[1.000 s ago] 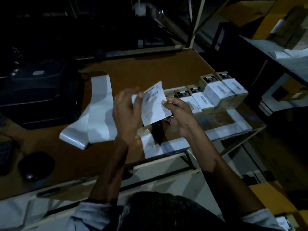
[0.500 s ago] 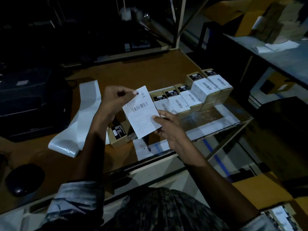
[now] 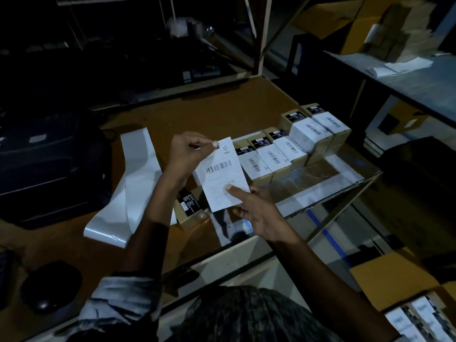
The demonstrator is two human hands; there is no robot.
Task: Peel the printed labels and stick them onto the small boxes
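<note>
Brown board makes up the table [image 3: 153, 245], the biggest thing in view, running from nine o'clock across the middle. On it, at about nine o'clock from the hands, lies a long white strip [image 3: 134, 183] of spent backing, curled over on itself. Further toward nine sits a dark printer [image 3: 42, 166], hard to read in the gloom.

At two o'clock from the hands stands a row of boxes [image 3: 291, 150], touching side by side, each already wearing a white barcode label on top; those look done. One more box [image 3: 188, 208] sits at six o'clock under the left hand, showing only its black factory sticker, so it appears unlabelled and is my guess for the next target. At four o'clock, in the lower corner, a carton [image 3: 417, 322] holds further items; whether they need labels I cannot tell. So the job seems well along but not finished.

The label [image 3: 223, 175] is held up in the air between both hands, print facing the camera, above the bare box. The left hand [image 3: 186, 154] pinches its top corner at twelve o'clock between thumb and curled fingers, seemingly working the backing loose. The right hand [image 3: 256, 211] clamps the lower edge at five o'clock, thumb flat on the face, fingers behind. Whether the backing has started to part is not visible.
</note>
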